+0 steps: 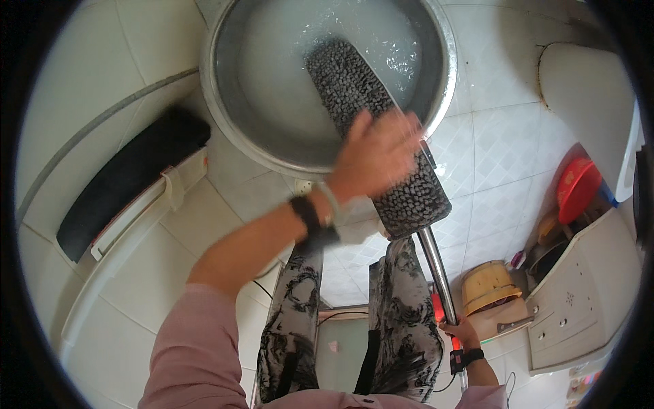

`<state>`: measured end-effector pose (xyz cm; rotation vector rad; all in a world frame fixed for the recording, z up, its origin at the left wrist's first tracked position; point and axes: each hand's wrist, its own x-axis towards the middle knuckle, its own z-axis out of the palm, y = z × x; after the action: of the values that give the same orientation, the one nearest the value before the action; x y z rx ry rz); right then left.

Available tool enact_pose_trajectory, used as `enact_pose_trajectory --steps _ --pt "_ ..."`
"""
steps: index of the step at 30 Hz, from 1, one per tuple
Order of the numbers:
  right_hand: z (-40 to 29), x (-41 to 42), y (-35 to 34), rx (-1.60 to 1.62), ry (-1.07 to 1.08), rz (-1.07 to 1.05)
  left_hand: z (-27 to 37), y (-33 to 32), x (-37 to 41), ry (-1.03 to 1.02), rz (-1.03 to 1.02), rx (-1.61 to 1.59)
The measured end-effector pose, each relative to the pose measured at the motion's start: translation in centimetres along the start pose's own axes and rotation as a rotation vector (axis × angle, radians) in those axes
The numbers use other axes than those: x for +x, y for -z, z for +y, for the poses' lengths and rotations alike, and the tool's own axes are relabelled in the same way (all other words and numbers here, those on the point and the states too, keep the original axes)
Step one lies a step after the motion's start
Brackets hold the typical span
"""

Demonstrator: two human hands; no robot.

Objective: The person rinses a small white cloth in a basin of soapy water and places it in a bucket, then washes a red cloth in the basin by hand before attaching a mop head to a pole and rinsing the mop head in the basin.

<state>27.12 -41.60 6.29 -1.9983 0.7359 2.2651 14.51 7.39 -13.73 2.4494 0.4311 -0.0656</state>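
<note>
A flat mop head with a grey looped microfibre pad lies tilted over the near rim of a large metal basin. Its far end meets cloudy water in the basin. Across the middle of the pad lies my left hand, blurred, fingers spread, touching or just above the loops. The mop's shiny metal pole runs down to the right from the pad. My right hand is closed round the pole's lower part, near a red section.
A grey hose and a black padded object are on the left. To the right stand a yellow bucket, a red basin, a white cabinet and a white toilet-like fixture. Pale tiles cover the floor.
</note>
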Motion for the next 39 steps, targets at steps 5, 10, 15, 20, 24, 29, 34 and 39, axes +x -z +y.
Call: enact_pose_trajectory --steps 5,10,15,20,24,29,34,39 --pt "-0.2 1.3 0.8 -0.018 0.025 0.010 -15.9 -1.6 4.0 0.312 0.053 0.000" --pt "0.6 1.8 1.0 0.015 0.023 -0.008 -21.9 -2.2 5.3 0.521 0.083 0.009" --pt "1.6 1.9 1.1 0.005 0.019 -0.030 -17.4 -3.6 4.8 0.498 0.213 -0.063" --pt "2.0 0.9 0.4 0.078 0.027 -0.060 1.6 -1.2 1.3 0.341 0.076 -0.100" --pt "1.1 0.8 0.6 0.034 0.040 -0.049 9.7 1.2 -1.8 0.067 -0.093 -0.252" --pt "1.6 0.7 0.8 0.027 0.010 0.004 0.8 -0.1 0.8 0.038 -0.012 -0.145" --pt "0.7 1.3 1.5 -0.001 0.026 0.046 -15.9 -1.6 3.8 0.203 0.033 -0.045" --pt "0.7 0.8 1.7 -0.039 0.001 0.030 -25.5 -0.5 3.1 0.591 0.008 0.230"
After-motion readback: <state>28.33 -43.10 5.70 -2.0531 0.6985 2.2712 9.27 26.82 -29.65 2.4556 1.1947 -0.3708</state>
